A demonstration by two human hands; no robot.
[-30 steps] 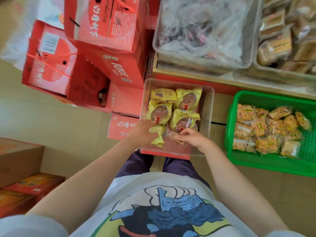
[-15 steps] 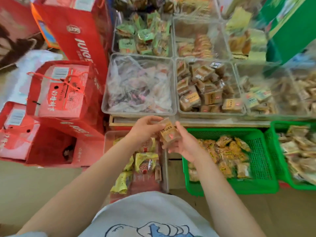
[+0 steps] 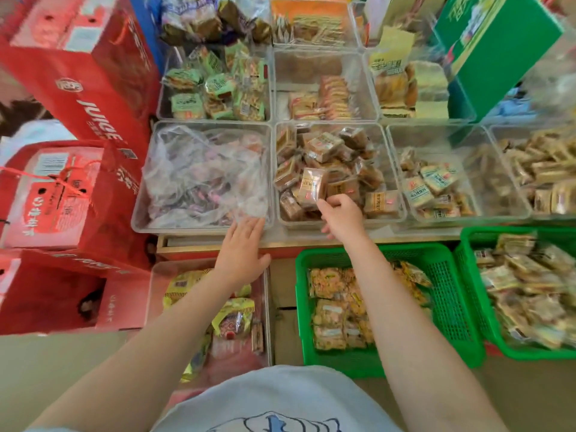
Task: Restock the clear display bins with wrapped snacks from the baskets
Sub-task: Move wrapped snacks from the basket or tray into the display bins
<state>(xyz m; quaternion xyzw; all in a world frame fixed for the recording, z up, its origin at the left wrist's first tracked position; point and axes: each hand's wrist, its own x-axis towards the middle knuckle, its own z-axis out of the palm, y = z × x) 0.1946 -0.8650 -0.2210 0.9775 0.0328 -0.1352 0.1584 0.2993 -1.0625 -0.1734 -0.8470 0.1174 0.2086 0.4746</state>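
- Nearest: one clear floor bin of yellow-wrapped snacks; two green baskets of wrapped snacks beside it.
- Left hand: fingers straight, slightly spread, holding nothing, above the shelf edge.
- Right hand: fingertips pinch one brown wrapped snack over the middle clear display bin.
- Beyond: four red cartons at left.
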